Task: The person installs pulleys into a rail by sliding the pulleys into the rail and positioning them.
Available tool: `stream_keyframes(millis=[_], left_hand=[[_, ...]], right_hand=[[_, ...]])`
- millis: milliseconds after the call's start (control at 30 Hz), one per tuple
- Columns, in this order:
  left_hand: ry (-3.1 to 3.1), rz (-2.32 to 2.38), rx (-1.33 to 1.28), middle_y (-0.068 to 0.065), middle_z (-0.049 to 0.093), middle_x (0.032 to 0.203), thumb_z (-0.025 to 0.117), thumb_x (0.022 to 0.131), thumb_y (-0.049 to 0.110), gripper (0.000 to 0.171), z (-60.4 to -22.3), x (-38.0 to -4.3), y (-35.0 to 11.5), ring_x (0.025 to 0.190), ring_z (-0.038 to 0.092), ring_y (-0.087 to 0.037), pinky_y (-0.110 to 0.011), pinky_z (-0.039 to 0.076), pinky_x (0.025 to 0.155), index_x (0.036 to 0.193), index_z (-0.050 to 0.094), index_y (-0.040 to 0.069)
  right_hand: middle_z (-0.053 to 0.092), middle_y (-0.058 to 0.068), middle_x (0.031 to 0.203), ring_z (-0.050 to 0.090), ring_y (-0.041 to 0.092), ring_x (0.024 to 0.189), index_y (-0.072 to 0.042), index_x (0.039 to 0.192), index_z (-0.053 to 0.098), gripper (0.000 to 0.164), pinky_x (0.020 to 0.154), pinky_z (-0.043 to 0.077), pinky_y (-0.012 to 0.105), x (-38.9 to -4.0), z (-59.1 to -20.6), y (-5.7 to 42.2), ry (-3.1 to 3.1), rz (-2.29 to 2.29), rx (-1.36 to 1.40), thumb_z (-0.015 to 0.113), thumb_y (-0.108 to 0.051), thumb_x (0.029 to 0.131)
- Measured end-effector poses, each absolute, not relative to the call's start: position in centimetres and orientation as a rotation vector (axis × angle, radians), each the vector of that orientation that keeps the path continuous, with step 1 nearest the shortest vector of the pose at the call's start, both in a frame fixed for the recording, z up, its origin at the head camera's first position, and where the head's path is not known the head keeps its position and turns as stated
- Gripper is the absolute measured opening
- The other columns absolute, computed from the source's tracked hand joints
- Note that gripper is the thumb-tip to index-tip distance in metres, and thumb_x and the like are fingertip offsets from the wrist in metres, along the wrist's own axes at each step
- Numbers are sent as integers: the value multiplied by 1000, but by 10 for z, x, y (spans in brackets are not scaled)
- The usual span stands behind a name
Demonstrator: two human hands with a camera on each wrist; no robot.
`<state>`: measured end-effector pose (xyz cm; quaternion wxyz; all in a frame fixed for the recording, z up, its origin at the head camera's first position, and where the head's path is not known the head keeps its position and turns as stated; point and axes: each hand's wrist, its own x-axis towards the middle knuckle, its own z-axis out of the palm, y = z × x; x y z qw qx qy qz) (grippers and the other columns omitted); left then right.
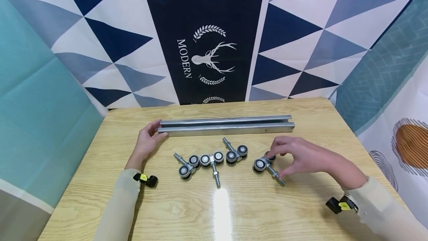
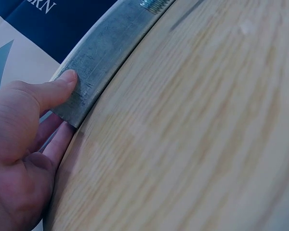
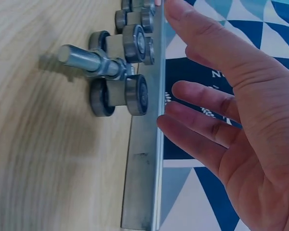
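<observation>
A galvanized metal channel rail (image 1: 230, 129) lies lengthwise across the back part of the table, its open slot showing. My left hand (image 1: 147, 143) grips the rail's left end, thumb (image 2: 69, 82) on the front face and fingers round the end. My right hand (image 1: 303, 155) is over the rightmost roller trolley (image 1: 260, 164), thumb and fingers spread apart around it. In the right wrist view that hand (image 3: 250, 115) holds nothing, and the roller trolley (image 3: 118, 48) with its threaded bolt stands beyond the fingertips.
Three more roller trolleys sit in front of the rail: one at left (image 1: 188, 166), one in the middle (image 1: 212, 159) with its bolt toward me, and one (image 1: 236, 154) with its bolt pointing back. The wooden table (image 1: 174, 211) meets a patterned cloth backdrop (image 1: 214, 40) behind.
</observation>
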<state>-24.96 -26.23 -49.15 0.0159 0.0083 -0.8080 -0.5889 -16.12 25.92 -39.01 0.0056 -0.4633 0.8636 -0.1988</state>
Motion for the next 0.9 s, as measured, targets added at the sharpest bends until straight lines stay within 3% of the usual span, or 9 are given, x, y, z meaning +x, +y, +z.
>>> stream_keyframes(millis=[200,667,900], left_hand=[[-2516,-1823,23,-19,52,145,76,89,13,67,-492,-249,-262,132,48,-30,-48,38,119,149,46,9],[-2523,-1806,10,-16,54,143,76,88,15,67,-492,-248,-261,128,51,-27,-45,40,117,148,47,9],[-2517,-1817,-1,-17,54,143,77,88,18,69,-492,-249,-262,129,50,-28,-47,39,118,149,46,9]], right_hand=[[60,-11,106,62,14,93,-28,113,74,49,74,60,36,-155,-396,258,2673,-541,-1401,87,-46,69],[55,-11,92,48,7,80,-27,100,79,41,63,49,24,-149,-406,251,2700,-407,-1450,86,-50,68],[58,-12,91,42,6,82,-26,101,79,45,63,47,24,-147,-410,249,2707,-274,-1452,81,-57,69]])
